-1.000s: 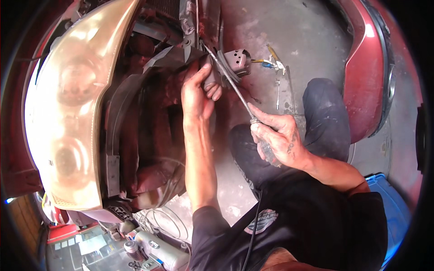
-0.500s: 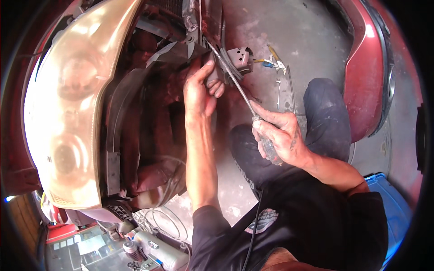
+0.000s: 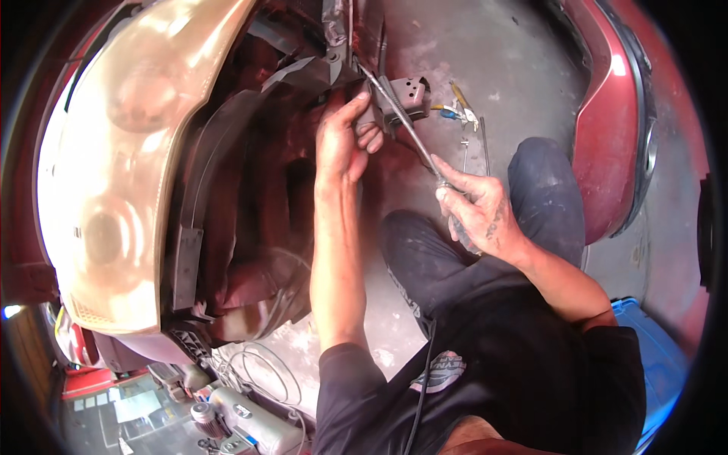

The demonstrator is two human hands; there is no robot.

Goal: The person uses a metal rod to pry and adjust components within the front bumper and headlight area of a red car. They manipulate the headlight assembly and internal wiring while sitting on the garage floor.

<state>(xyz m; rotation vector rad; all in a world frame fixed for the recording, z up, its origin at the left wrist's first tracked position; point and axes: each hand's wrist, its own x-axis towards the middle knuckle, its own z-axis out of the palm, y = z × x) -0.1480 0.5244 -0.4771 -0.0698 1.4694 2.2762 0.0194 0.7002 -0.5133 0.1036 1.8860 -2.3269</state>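
Grey workshop floor (image 3: 493,53) behind. Right hand (image 3: 481,208) wraps the handle of a long screwdriver-like tool (image 3: 404,123), shaft toward 11 o'clock. Looks stiff, probably light; handle may slip if greasy, so hold it full-palm, not by the shaft. Left hand (image 3: 341,140) at 10, fingers curled beside grey metal part (image 3: 368,114); can't tell if pinching. Pliers (image 3: 468,115) at 12.

My right hand (image 3: 480,210) gripped a long steel-shafted tool (image 3: 406,121); my left hand (image 3: 341,144) curled at the right edge of the dark car cavity (image 3: 265,171).
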